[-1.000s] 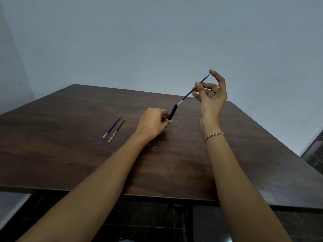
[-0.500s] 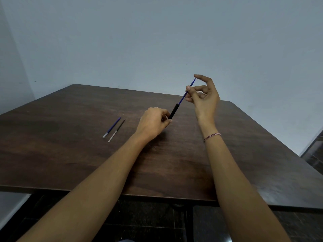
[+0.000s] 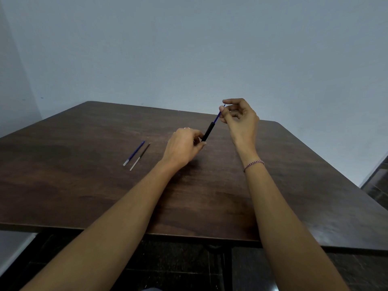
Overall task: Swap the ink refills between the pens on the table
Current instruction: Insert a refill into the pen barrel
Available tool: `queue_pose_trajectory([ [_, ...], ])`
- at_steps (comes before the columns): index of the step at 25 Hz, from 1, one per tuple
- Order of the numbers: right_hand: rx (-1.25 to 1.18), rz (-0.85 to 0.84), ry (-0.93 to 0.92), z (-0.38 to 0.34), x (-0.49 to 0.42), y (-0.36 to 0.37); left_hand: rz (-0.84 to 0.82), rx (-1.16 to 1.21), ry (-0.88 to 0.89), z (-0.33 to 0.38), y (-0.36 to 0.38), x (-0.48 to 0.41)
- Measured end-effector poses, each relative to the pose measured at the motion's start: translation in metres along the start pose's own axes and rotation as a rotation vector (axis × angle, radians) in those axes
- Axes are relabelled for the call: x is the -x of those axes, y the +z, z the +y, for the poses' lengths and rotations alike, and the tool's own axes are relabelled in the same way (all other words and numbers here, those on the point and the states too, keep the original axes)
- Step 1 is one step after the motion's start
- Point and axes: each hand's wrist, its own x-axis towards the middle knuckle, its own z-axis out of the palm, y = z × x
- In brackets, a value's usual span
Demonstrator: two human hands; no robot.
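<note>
"Above the far half of the surface [image 3: 84, 185], what was each hand holding?" asked the trainee.

"The left hand [image 3: 184, 145] was curled round the lower end of the black barrel [image 3: 209, 131], tilting it up and to the right, clear of the wood. The right hand [image 3: 241, 122] pinched the blue refill [image 3: 218, 116] near its top between thumb and forefinger. Its other fingers were loosely bent and held nothing."

"Why that arrangement?"

"The barrel's open end faced the right hand. The refill lay in line with it, lower part already inside. In my judgement, one hand fixed the barrel so the other could slide the thin tube along the bore without bending it. A pinch near the top left the rest of the length free to travel."

"And the two items to the left?"

"A second blue refill [image 3: 134, 153] and a dark refill [image 3: 140, 156] lay side by side, nearly parallel, well apart from both hands. They were probably parked there to keep them separate from the one in hand. No other barrel was visible."

"How far along was the job?"

"Partway, by my estimate. Whether the refill was going in or coming out could not be told from this view."
</note>
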Motion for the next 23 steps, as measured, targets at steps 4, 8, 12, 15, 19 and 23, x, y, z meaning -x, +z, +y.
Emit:
queue_pose_trajectory([
  [4, 0.032, -0.004, -0.003, 0.0003, -0.0003, 0.0005, 0.002, -0.005, 0.008, 0.0006, -0.0014, 0.0009],
  [8, 0.000, -0.008, -0.007, 0.0008, -0.0006, 0.0007, 0.027, -0.025, 0.021, 0.0000, -0.0023, 0.0002],
  [12, -0.057, -0.025, 0.031, 0.0038, -0.0016, 0.0008, 0.054, -0.039, 0.028, -0.0009, -0.0021, -0.0002],
  [15, -0.057, -0.065, 0.048, 0.0052, -0.0005, 0.0034, 0.066, -0.049, 0.035, -0.0019, -0.0010, -0.0007],
  [19, -0.064, -0.073, 0.040, 0.0053, -0.0002, 0.0040, 0.075, -0.042, 0.024, -0.0038, -0.0007, -0.0019],
  [23, -0.029, -0.088, -0.005, 0.0040, 0.0038, 0.0056, 0.078, -0.010, -0.007, -0.0074, -0.0025, -0.0026],
])
